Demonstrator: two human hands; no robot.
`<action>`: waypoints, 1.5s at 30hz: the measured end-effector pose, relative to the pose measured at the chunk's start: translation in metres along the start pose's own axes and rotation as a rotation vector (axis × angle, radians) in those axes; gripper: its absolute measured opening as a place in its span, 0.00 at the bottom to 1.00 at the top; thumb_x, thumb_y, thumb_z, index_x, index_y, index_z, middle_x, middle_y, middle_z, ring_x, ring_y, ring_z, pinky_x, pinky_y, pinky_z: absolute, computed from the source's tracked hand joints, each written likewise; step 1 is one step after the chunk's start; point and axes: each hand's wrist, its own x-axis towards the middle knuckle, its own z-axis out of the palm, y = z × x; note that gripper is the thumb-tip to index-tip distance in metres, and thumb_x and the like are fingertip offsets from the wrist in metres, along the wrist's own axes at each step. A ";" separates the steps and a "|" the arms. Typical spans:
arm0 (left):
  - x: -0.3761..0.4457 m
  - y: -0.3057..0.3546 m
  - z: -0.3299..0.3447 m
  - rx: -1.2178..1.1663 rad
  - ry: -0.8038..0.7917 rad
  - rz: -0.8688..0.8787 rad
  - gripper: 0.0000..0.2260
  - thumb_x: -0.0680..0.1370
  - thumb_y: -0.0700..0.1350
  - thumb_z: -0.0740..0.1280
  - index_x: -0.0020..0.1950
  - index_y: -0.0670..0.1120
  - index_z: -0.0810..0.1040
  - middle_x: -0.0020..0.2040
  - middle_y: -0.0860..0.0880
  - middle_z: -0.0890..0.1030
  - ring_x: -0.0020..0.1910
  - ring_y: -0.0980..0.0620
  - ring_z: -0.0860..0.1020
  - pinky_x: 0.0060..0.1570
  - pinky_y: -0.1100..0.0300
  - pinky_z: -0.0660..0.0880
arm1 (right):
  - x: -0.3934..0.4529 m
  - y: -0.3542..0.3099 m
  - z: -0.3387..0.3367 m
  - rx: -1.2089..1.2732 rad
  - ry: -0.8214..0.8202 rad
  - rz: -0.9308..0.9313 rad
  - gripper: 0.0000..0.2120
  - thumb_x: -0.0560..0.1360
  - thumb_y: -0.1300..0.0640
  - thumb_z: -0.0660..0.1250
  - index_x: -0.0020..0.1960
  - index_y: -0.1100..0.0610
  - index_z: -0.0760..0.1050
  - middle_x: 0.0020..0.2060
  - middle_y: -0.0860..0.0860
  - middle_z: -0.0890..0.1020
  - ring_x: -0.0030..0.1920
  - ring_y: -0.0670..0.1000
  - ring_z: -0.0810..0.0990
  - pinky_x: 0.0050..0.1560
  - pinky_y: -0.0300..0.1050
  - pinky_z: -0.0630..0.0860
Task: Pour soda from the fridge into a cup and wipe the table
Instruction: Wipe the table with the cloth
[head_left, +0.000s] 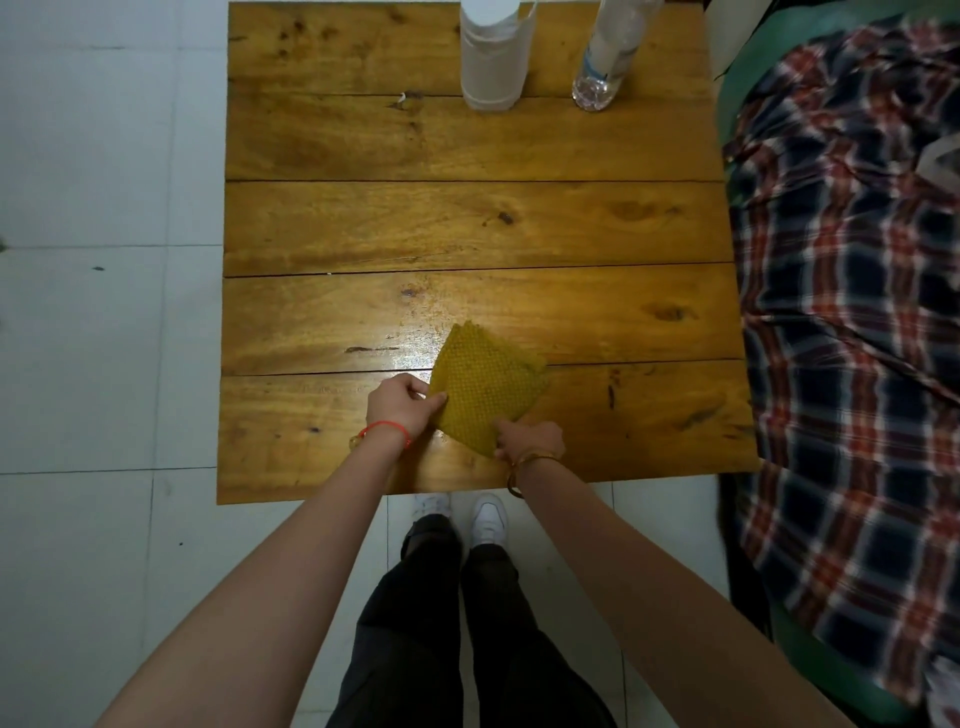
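Note:
A folded yellow waffle-weave cloth (483, 387) lies on the wooden table (467, 223) near its front edge. My left hand (402, 402) pinches the cloth's left corner, and my right hand (532, 439) grips its near corner. A wet sheen shows on the wood just left of the cloth. At the table's far edge stand a white cup (493, 57) and, to its right, a clear plastic bottle (610, 52); their tops are cut off by the frame.
A green chair draped with a plaid shirt (852, 312) stands close against the table's right side. White tiled floor (104, 312) lies to the left and in front, where my legs and white shoes (488, 519) show.

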 end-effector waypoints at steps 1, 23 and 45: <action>0.000 -0.001 -0.002 -0.036 -0.027 -0.019 0.08 0.73 0.48 0.75 0.41 0.48 0.77 0.42 0.48 0.81 0.45 0.49 0.79 0.50 0.56 0.76 | -0.002 -0.002 -0.001 0.013 -0.025 0.031 0.12 0.70 0.56 0.73 0.34 0.61 0.73 0.28 0.53 0.80 0.30 0.49 0.78 0.43 0.46 0.79; 0.013 0.025 -0.085 -1.016 -0.390 -0.104 0.09 0.78 0.33 0.63 0.44 0.46 0.73 0.43 0.47 0.77 0.35 0.57 0.76 0.31 0.70 0.75 | -0.020 -0.099 0.024 0.668 -0.306 0.109 0.08 0.70 0.69 0.66 0.44 0.57 0.75 0.58 0.58 0.74 0.58 0.61 0.75 0.50 0.57 0.78; 0.235 0.115 -0.276 -0.348 -0.070 0.420 0.29 0.78 0.35 0.65 0.77 0.54 0.65 0.76 0.52 0.65 0.64 0.54 0.70 0.65 0.61 0.68 | 0.001 -0.382 0.186 0.576 -0.542 -0.217 0.13 0.78 0.66 0.58 0.60 0.56 0.71 0.51 0.56 0.78 0.50 0.56 0.77 0.49 0.53 0.76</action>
